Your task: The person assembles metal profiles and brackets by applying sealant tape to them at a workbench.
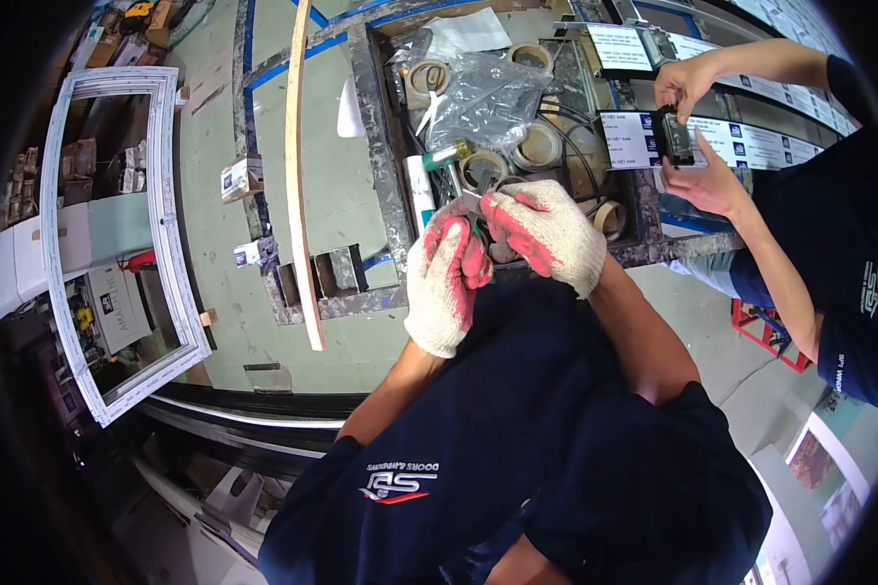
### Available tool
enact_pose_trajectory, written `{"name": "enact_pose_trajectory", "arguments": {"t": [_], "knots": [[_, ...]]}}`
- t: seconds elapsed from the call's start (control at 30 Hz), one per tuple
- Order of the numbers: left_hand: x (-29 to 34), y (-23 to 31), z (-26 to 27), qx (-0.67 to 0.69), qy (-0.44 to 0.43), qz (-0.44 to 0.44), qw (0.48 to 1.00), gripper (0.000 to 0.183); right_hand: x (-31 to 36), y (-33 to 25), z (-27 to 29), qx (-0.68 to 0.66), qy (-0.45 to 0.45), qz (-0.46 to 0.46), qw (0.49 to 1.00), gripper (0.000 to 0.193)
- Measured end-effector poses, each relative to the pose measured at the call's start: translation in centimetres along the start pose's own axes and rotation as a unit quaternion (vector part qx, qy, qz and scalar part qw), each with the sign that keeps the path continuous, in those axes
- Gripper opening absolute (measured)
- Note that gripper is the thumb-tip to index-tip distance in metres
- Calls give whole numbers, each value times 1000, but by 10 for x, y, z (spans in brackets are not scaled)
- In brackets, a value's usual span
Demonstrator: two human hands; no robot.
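Note:
Both my hands wear white knit gloves with red palms and meet over the near edge of a tool tray (390, 175). My left hand (443, 285) is closed around a small object, mostly hidden, with a bit of green and grey metal showing. The fingers of my right hand (548, 236) pinch together just beside it, at a thin shiny metal piece (471, 193) whose kind I cannot make out. Behind my hands lie a screwdriver with a green handle (447, 156), a white tube (420, 192) and a tape roll (482, 171).
The tray also holds scissors (432, 100), a clear plastic bag (488, 97) and black cable (578, 130). At right, a co-worker's hands (702, 180) hold a black part on a film-covered profile (629, 139). A wooden strip (298, 175) and a white frame (180, 224) stand left.

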State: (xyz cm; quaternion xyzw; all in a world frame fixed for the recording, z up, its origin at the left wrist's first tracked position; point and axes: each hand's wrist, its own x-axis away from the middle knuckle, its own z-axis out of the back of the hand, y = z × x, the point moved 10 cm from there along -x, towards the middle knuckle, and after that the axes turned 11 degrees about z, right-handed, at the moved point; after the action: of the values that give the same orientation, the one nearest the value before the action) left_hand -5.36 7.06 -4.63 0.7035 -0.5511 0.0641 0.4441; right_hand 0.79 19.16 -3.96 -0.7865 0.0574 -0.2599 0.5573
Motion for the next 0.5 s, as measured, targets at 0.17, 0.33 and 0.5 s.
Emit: {"name": "enact_pose_trajectory", "arguments": {"t": [0.17,0.33,0.5], "knots": [[2,9,1,-14,-12,-13,1000,38,-7,3,-2,16,27,22,999,35],[11,9,-12,-24,-32,5,999,45,-22,-6,50,-56,129,55,988,32],[0,-6,-7,116,-25,58,991,33,-2,-7,10,8,32,3,999,34]]}}
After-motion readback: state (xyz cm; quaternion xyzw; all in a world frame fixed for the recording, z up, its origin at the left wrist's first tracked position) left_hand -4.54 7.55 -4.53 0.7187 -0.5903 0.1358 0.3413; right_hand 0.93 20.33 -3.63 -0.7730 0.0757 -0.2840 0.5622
